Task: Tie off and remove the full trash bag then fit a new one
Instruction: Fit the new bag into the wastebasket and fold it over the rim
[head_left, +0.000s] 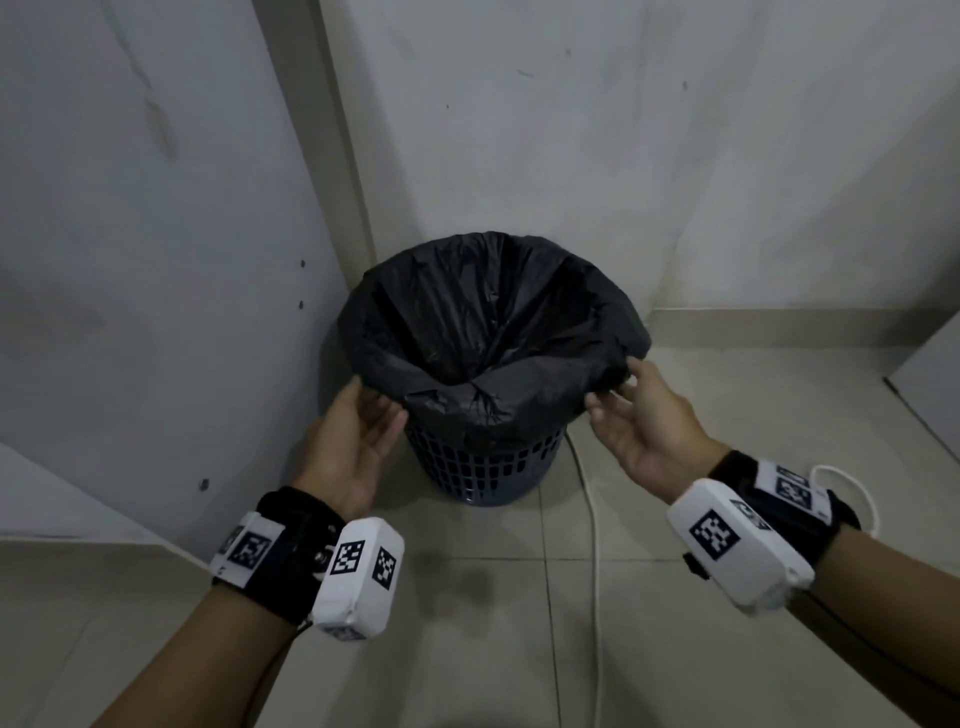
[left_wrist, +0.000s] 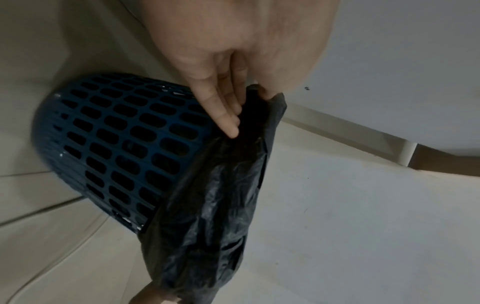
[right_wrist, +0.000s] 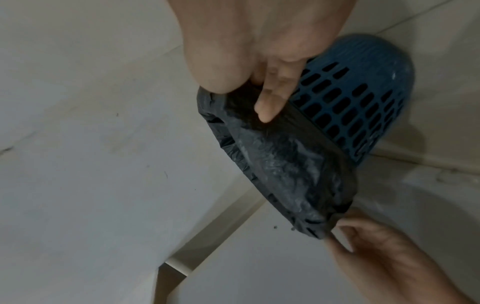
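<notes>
Gripping the black bag (head_left: 493, 332) hem at opposite sides of the blue bin (head_left: 483, 462), which stands on the floor in a wall corner: left hand (head_left: 353, 441) & right hand (head_left: 644, 426) each pinch the folded-over edge, prob. so it's stretched evenly over the rim

My head view: high, facing down-forward into room corner, bin (head_left: 480, 457) at 12 o'clock, mid-near. My wrist views: close, along palms, from opposite sides. All three share black bag (head_left: 488, 332) rim; right wrist view catches left hand (right_wrist: 384, 253) at 5 o'clock.
</notes>
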